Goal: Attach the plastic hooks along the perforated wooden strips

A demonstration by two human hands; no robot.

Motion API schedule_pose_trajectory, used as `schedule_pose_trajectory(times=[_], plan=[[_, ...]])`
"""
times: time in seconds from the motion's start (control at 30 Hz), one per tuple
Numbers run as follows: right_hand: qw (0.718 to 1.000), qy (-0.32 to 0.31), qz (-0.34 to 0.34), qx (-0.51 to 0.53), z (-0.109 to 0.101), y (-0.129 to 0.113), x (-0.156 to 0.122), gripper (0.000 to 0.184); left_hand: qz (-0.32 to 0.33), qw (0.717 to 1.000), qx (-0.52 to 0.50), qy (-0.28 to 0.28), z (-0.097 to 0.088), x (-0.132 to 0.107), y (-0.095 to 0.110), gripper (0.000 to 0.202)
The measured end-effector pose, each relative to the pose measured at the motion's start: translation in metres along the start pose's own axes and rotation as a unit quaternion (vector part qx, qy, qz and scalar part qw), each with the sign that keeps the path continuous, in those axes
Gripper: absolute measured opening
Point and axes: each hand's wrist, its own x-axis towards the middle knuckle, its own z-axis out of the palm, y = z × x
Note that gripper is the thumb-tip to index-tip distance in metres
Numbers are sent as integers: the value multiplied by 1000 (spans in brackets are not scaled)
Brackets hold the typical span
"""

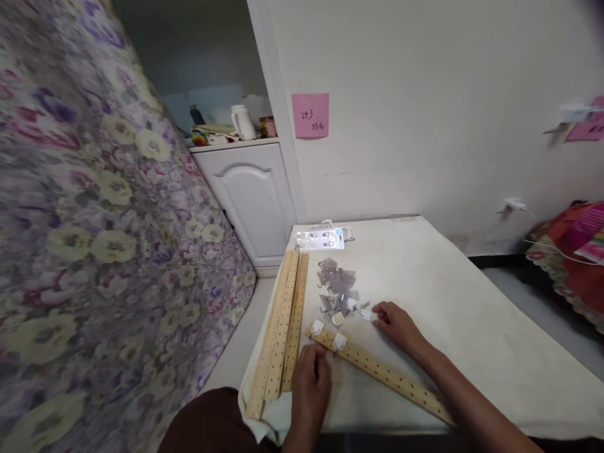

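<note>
My right hand (395, 324) has its fingertips pinched on the edge of a small white hook (366, 314) on the table. My left hand (311, 376) is curled near the left end of a perforated wooden strip (377, 369); whatever is inside its fingers is hidden. Two white hooks, one at the strip's end (318, 327) and another a little further along (340, 341), sit on this strip. Just beyond it lies a loose white hook (338, 319). A pile of hooks in greyish clear film (337, 280) spreads across the table behind.
More perforated wooden strips (278, 327) lie lengthwise along the left side of the cream-covered table (425, 270). Flat clear packaging (321, 239) rests at the far edge. A floral curtain (117, 251) hangs to the left, beside a white cabinet (245, 201).
</note>
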Motion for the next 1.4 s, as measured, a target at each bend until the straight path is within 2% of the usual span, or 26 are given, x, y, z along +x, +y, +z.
schedule_pose_trajectory(times=[0.27,0.43,0.67,0.83,0.93,1.13,1.27,1.4], plan=[[999,29,19,-16,12,-16,10,18,-4,1000,1,-6,-1,2,7,13],[999,22,16,29,2,-16,5,10,-1,1000,9,3,-1,2,5,14],[985,-53,12,166,-14,-2,-26,14,-13,1000,-6,19,0,1,4,14],[936,-135,14,324,-21,6,-45,27,-22,999,-21,40,-2,-8,9,14],[926,-161,-8,342,-23,3,-50,28,-37,997,-40,49,0,-25,16,15],[936,-169,-21,308,-10,-14,-49,23,-22,999,-43,-23,14,-49,36,15],[948,-160,-28,275,1,-19,-47,22,-6,997,-9,-77,24,-45,40,13],[955,-154,-44,248,5,-16,-46,22,4,994,19,-104,30,-40,36,13]])
